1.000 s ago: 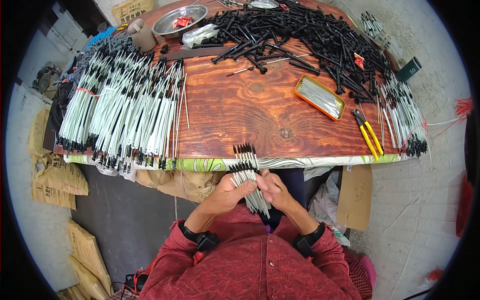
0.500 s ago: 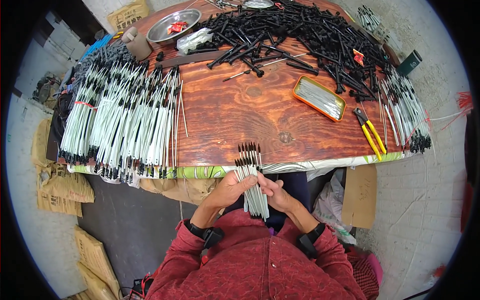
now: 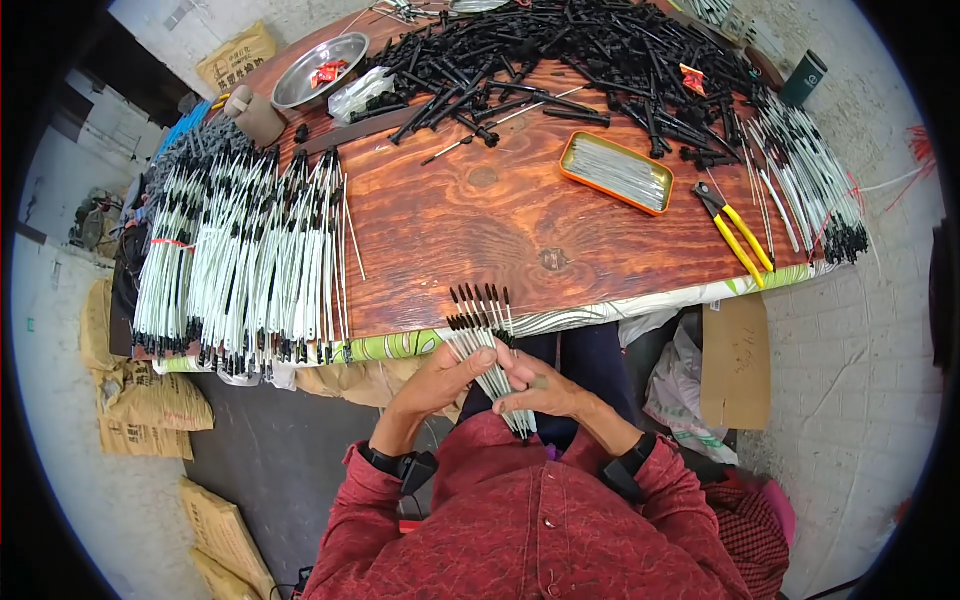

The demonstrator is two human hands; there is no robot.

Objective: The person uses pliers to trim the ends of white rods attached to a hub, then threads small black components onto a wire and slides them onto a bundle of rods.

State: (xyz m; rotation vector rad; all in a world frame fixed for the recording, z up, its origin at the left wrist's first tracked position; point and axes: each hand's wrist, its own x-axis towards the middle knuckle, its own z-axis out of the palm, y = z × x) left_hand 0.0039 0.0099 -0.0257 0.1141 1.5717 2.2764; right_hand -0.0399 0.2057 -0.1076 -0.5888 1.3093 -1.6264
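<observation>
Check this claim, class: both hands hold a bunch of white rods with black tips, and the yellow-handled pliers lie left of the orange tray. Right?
Not quite. In the head view the yellow-handled pliers lie right of the orange tray. Both the left hand and right hand hold the bunch of white rods.

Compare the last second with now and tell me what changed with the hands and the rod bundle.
Little changed. Both hands, left and right, keep their grip on the bundle of white rods at the table edge; its black tips fan out a little wider than before. The view shifted slightly. Nothing was picked up or let go. The rod piles, tin and pliers stayed put.
</observation>
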